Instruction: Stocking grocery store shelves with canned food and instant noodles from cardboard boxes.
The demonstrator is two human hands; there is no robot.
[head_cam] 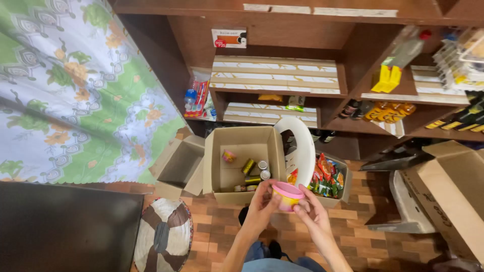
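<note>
Both of my hands hold a small round tub [287, 195] with a pink lid and a yellow body, low in the middle of the head view. My left hand [262, 205] grips its left side, and my right hand [311, 210] cups its right side. Just beyond the tub stands an open cardboard box [222, 166] with several small cans and one more pink tub lying inside.
A white plastic chair back [305, 146] rises beside a box of coloured snack packets [326, 177]. Brown wooden shelves [353, 95] hold bottles and packets. A flowered cloth [75, 85] hangs left, a round rug [164, 236] lies on the brick floor, and a big carton [454, 186] stands right.
</note>
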